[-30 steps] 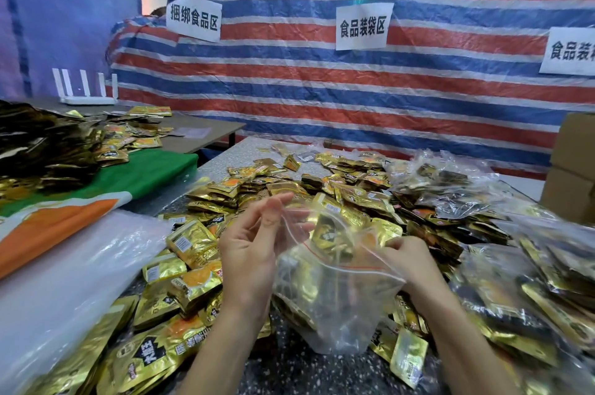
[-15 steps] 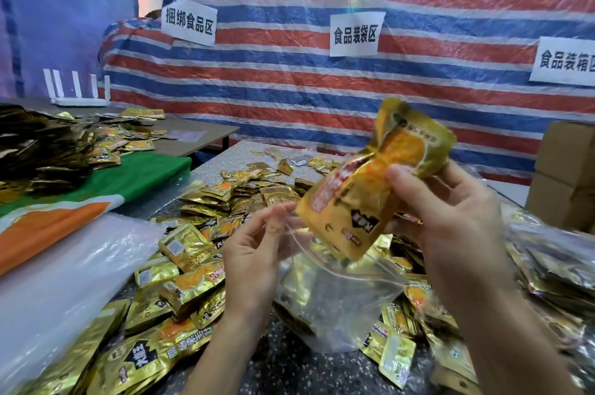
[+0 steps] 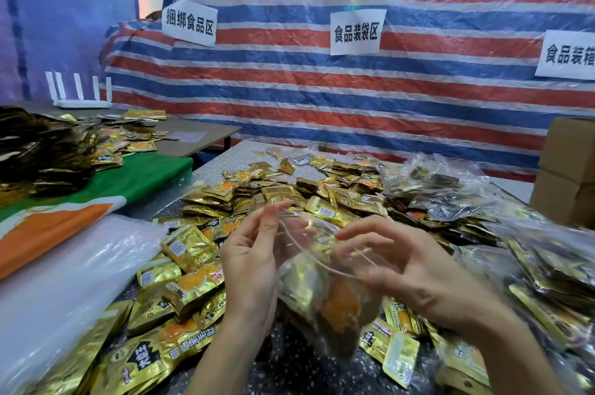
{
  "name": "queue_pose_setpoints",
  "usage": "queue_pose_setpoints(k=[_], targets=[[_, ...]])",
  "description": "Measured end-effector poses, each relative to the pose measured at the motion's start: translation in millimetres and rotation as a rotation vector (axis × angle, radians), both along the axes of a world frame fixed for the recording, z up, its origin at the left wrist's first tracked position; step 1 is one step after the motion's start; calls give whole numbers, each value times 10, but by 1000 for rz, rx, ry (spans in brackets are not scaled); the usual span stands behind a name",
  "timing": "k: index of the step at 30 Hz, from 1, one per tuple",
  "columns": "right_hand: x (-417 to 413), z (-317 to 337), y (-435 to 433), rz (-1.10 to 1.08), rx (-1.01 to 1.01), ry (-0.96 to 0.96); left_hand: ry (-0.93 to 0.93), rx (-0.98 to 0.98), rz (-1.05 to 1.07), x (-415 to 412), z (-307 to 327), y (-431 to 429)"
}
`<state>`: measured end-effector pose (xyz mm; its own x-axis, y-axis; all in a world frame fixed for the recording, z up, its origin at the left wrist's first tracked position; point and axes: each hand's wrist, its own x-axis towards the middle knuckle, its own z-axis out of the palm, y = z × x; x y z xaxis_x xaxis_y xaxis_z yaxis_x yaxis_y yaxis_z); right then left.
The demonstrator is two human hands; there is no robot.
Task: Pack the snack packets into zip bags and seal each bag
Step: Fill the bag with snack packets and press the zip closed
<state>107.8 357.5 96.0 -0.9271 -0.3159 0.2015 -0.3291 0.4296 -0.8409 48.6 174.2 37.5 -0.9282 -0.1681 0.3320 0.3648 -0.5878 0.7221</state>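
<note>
A clear zip bag hangs between my hands with gold and orange snack packets inside it. My left hand pinches the bag's left rim, fingers pointing up. My right hand touches the bag's mouth on the right side, fingers spread and blurred. The bag's mouth is apart at the top. Loose gold snack packets cover the speckled table around and behind the bag.
Filled clear bags pile up at the right. A stack of empty plastic bags lies at the left on an orange and green cloth. Cardboard boxes stand at the far right. Another table with packets is at the back left.
Half a second ago my right hand held a gold and orange packet above the bag. That packet is now inside the bag, and my right hand has dropped to the bag's mouth.
</note>
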Motion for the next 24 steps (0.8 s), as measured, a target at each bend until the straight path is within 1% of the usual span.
queue_pose_setpoints(k=[1, 2, 4, 6, 8, 10, 11, 14, 17, 20, 24], targets=[[22, -12, 34, 56, -8, -34, -4, 13, 2, -1, 4, 8], [36, -26, 62, 68, 1, -22, -3, 16, 8, -1, 7, 19], [36, -52, 80, -11, -8, 96, 2, 10, 22, 4, 16, 21], [25, -41, 62, -143, -125, 276, 11, 13, 27, 5, 38, 0], [8, -7, 53, -288, -294, 450, 47, 27, 23, -4, 88, -25], [-24, 37, 42, -401, -455, 559, 98, 16, 21, -10, 154, -37], [-43, 58, 28, -438, -505, 590, 126, -1, 18, -13, 185, -36], [-116, 67, 9, -504, -558, 599, 187, -67, 5, -38, 228, -10], [-214, -34, 37, -556, -581, 513, 180, -166, 31, -92, 157, 15], [-284, -163, 79, -617, -584, 490, 179, -287, 69, -127, 59, 6], [-326, -221, 77, -643, -639, 520, 163, -301, 35, -121, 7, -28]])
